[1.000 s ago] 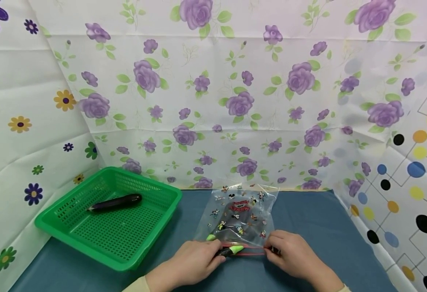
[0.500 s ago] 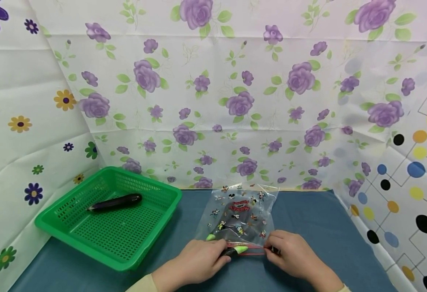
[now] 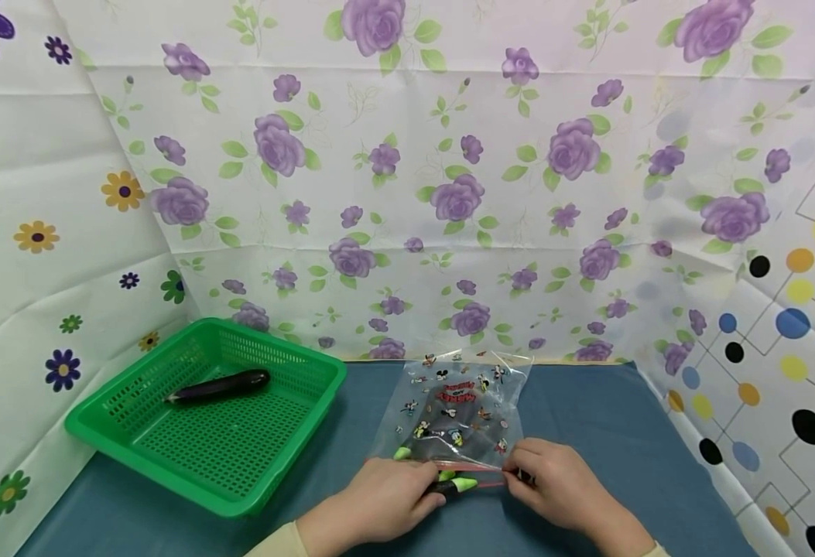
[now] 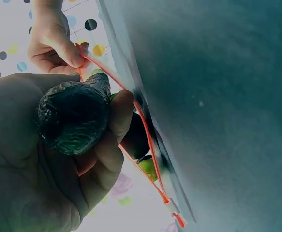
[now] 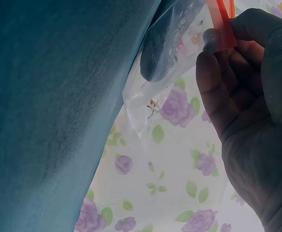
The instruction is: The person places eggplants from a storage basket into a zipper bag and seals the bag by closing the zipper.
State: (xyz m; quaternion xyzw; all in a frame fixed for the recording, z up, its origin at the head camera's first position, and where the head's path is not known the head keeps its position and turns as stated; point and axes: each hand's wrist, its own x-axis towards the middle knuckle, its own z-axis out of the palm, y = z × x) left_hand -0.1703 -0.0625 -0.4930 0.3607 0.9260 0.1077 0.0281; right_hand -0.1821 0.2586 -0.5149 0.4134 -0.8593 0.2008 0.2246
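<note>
A clear zip bag (image 3: 459, 418) printed with small cartoon figures lies on the blue cloth, its red-edged mouth towards me. Dark contents show through the film, and a lime-green tip (image 3: 402, 453) sits near the left end of the mouth. My left hand (image 3: 386, 499) grips a dark, wrinkled small eggplant (image 4: 73, 118) whose narrow lime-green end points at the bag's mouth. Another green tip (image 3: 446, 474) shows just behind it. My right hand (image 3: 553, 480) pinches the right end of the red zip strip (image 5: 223, 29). The left wrist view shows the red edges parted.
At the left stands a green plastic basket (image 3: 198, 441) with a long dark eggplant (image 3: 222, 385) inside. A flower-patterned cloth (image 3: 407, 193) hangs behind, and a dotted cloth (image 3: 790, 363) hangs at the right.
My left hand has shifted slightly to the right with the small eggplant, moving its tip further along the bag's mouth. A second green tip now shows behind it. The right hand stays in place.
</note>
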